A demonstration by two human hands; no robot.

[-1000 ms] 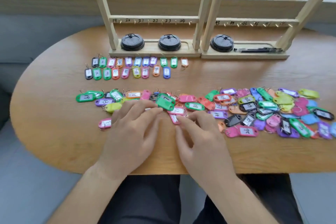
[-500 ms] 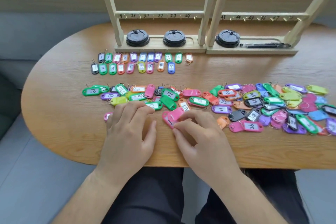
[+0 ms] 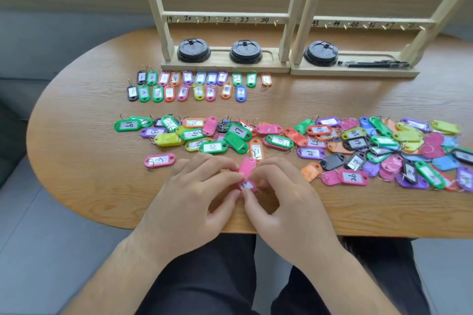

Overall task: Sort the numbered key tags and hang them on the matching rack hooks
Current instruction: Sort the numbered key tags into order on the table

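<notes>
A pink key tag (image 3: 247,169) lies at the table's near edge, pinched from both sides by my left hand (image 3: 197,197) and my right hand (image 3: 279,199); its number is mostly covered by my fingers. A loose band of several coloured numbered tags (image 3: 332,143) stretches across the middle of the table. Farther back, two neat rows of low-numbered tags (image 3: 189,85) lie in front of the left wooden rack (image 3: 225,18). A second rack (image 3: 378,24) stands to its right. Both racks carry handwritten numbers above small hooks.
Three black cup lids (image 3: 193,50) sit on the rack bases, and a black pen (image 3: 373,64) lies on the right base. A single pink tag marked 13 (image 3: 160,160) rests apart at the left. The oval wooden table (image 3: 76,161) ends just before my lap.
My hands came together from flat on the pile and pulled a pink tag toward the table's near edge; both now pinch it. The camera has tilted slightly, shifting the view.
</notes>
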